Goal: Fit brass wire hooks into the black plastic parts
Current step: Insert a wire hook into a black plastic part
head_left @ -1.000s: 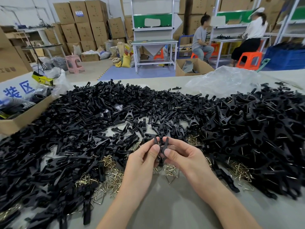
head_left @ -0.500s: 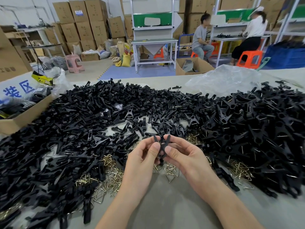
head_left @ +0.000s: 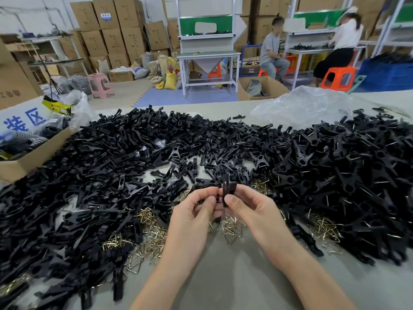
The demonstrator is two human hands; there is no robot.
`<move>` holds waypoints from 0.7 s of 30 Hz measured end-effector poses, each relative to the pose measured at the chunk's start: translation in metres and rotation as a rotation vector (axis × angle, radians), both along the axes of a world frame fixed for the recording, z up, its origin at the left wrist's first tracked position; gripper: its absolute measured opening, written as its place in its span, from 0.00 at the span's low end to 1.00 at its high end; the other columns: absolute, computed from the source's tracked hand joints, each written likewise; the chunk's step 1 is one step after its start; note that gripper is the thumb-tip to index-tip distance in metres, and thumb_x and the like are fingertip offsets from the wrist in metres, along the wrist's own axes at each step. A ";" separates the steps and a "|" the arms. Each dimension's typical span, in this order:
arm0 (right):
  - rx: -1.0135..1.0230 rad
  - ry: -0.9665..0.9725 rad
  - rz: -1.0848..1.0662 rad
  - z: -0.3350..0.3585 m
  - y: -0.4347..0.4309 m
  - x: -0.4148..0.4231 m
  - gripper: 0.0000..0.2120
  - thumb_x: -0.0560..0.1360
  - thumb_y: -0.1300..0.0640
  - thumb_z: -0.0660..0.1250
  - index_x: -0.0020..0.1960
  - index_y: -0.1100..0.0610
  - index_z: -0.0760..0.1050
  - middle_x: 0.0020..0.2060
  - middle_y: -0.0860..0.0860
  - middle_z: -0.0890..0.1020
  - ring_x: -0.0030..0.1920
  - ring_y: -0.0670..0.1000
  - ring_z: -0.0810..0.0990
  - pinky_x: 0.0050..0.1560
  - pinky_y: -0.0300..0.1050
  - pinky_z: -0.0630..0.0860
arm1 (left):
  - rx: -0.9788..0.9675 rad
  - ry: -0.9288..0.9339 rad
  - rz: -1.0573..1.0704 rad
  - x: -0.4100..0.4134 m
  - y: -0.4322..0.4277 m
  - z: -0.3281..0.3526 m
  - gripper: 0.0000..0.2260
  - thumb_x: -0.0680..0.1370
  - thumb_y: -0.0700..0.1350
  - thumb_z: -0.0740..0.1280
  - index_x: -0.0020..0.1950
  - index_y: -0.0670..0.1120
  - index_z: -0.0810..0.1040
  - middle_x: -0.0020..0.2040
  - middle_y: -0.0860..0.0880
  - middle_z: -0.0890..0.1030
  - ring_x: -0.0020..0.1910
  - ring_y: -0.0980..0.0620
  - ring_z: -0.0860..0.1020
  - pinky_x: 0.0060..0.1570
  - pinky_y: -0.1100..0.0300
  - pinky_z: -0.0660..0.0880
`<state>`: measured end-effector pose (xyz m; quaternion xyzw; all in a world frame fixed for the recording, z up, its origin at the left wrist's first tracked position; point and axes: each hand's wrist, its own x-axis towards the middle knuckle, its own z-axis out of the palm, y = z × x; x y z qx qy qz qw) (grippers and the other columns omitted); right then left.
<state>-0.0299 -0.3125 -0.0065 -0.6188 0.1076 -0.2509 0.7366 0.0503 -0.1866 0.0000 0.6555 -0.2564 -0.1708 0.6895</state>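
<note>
Close together, left hand and right hand pinch 1 upright black plastic part, fingers curled.

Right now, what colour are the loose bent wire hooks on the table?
The bent wire hooks are shiny brass-gold, best in head view.

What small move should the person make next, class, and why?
Probably free the left hand and pick one of the brass hooks lying just beneath. Both it and the right hand pinch the black plastic part, and no brass wire shows in it.
</note>
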 end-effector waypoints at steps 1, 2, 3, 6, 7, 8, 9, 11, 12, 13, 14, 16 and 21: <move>0.014 -0.012 -0.034 0.000 -0.002 0.000 0.14 0.72 0.54 0.71 0.57 0.54 0.83 0.52 0.52 0.87 0.54 0.51 0.85 0.53 0.40 0.81 | 0.054 -0.097 0.018 0.000 0.001 -0.002 0.09 0.82 0.39 0.65 0.55 0.52 0.82 0.44 0.53 0.86 0.44 0.55 0.84 0.42 0.67 0.79; 0.041 -0.024 -0.068 -0.001 -0.005 0.001 0.14 0.72 0.55 0.71 0.56 0.54 0.83 0.51 0.52 0.87 0.53 0.50 0.86 0.52 0.39 0.81 | 0.134 -0.255 0.034 0.001 0.003 -0.005 0.08 0.82 0.42 0.65 0.55 0.54 0.81 0.45 0.56 0.85 0.46 0.57 0.83 0.45 0.68 0.77; 0.070 -0.033 -0.101 -0.002 -0.008 0.002 0.13 0.71 0.55 0.71 0.56 0.54 0.83 0.50 0.52 0.87 0.51 0.50 0.86 0.50 0.38 0.81 | 0.254 -0.463 0.029 0.002 0.005 -0.007 0.07 0.82 0.46 0.66 0.57 0.56 0.80 0.47 0.60 0.83 0.48 0.60 0.81 0.48 0.69 0.75; 0.066 -0.021 -0.172 -0.004 -0.012 0.003 0.13 0.71 0.53 0.72 0.54 0.53 0.84 0.49 0.52 0.87 0.48 0.49 0.86 0.48 0.37 0.81 | 0.651 -0.975 -0.096 0.004 0.008 -0.014 0.15 0.80 0.60 0.61 0.65 0.60 0.75 0.53 0.63 0.73 0.56 0.60 0.69 0.59 0.61 0.65; 0.049 -0.011 -0.178 -0.005 -0.012 0.003 0.12 0.72 0.53 0.71 0.55 0.52 0.84 0.50 0.52 0.87 0.49 0.49 0.85 0.48 0.37 0.81 | 0.731 -1.030 -0.122 0.004 0.009 -0.017 0.18 0.80 0.63 0.59 0.68 0.60 0.74 0.55 0.61 0.71 0.57 0.58 0.67 0.60 0.60 0.63; 0.037 -0.003 -0.180 -0.006 -0.013 0.003 0.12 0.73 0.53 0.71 0.55 0.52 0.84 0.50 0.51 0.87 0.49 0.49 0.85 0.49 0.37 0.80 | 0.775 -1.043 -0.132 0.004 0.008 -0.018 0.20 0.80 0.65 0.58 0.68 0.60 0.73 0.57 0.60 0.70 0.59 0.57 0.67 0.60 0.60 0.62; 0.032 0.002 -0.179 -0.008 -0.013 0.004 0.11 0.75 0.55 0.71 0.56 0.51 0.83 0.50 0.50 0.87 0.50 0.48 0.85 0.50 0.37 0.80 | 0.786 -1.031 -0.134 0.003 0.008 -0.019 0.20 0.80 0.65 0.58 0.68 0.60 0.74 0.57 0.59 0.70 0.59 0.57 0.67 0.60 0.60 0.62; 0.031 0.014 -0.186 -0.009 -0.012 0.005 0.12 0.77 0.62 0.69 0.58 0.51 0.82 0.50 0.48 0.87 0.50 0.46 0.84 0.51 0.37 0.80 | 0.763 -0.992 -0.128 0.003 0.007 -0.019 0.17 0.80 0.64 0.60 0.64 0.59 0.76 0.57 0.60 0.70 0.59 0.58 0.67 0.58 0.61 0.61; 0.033 0.021 -0.192 -0.009 -0.013 0.006 0.13 0.78 0.64 0.69 0.60 0.52 0.82 0.49 0.48 0.87 0.49 0.46 0.84 0.51 0.36 0.80 | 0.744 -0.955 -0.122 0.004 0.006 -0.017 0.14 0.79 0.64 0.61 0.61 0.59 0.76 0.56 0.61 0.70 0.58 0.59 0.66 0.57 0.62 0.60; 0.032 0.025 -0.196 -0.009 -0.013 0.006 0.14 0.78 0.65 0.69 0.61 0.53 0.81 0.49 0.47 0.87 0.48 0.45 0.84 0.51 0.36 0.80 | 0.718 -0.909 -0.116 0.004 0.006 -0.016 0.11 0.79 0.63 0.63 0.57 0.60 0.74 0.54 0.63 0.69 0.57 0.60 0.66 0.56 0.63 0.59; 0.028 0.027 -0.201 -0.008 -0.013 0.006 0.14 0.78 0.65 0.69 0.61 0.55 0.81 0.48 0.47 0.87 0.47 0.45 0.83 0.50 0.36 0.80 | 0.692 -0.866 -0.112 0.004 0.006 -0.014 0.07 0.79 0.61 0.64 0.53 0.61 0.72 0.52 0.63 0.70 0.56 0.61 0.66 0.55 0.64 0.59; 0.009 0.027 -0.207 -0.006 -0.013 0.005 0.14 0.78 0.66 0.68 0.62 0.56 0.81 0.48 0.46 0.87 0.47 0.45 0.83 0.50 0.36 0.80 | 0.632 -0.807 -0.087 0.004 0.006 -0.011 0.05 0.79 0.57 0.66 0.49 0.61 0.71 0.50 0.64 0.73 0.54 0.61 0.68 0.57 0.63 0.61; -0.021 0.027 -0.213 -0.007 -0.012 0.004 0.15 0.78 0.68 0.68 0.61 0.54 0.81 0.46 0.44 0.87 0.48 0.43 0.84 0.50 0.36 0.79 | 0.495 -0.622 -0.041 0.007 0.008 -0.006 0.04 0.80 0.48 0.69 0.49 0.59 0.80 0.47 0.63 0.79 0.52 0.65 0.75 0.54 0.67 0.70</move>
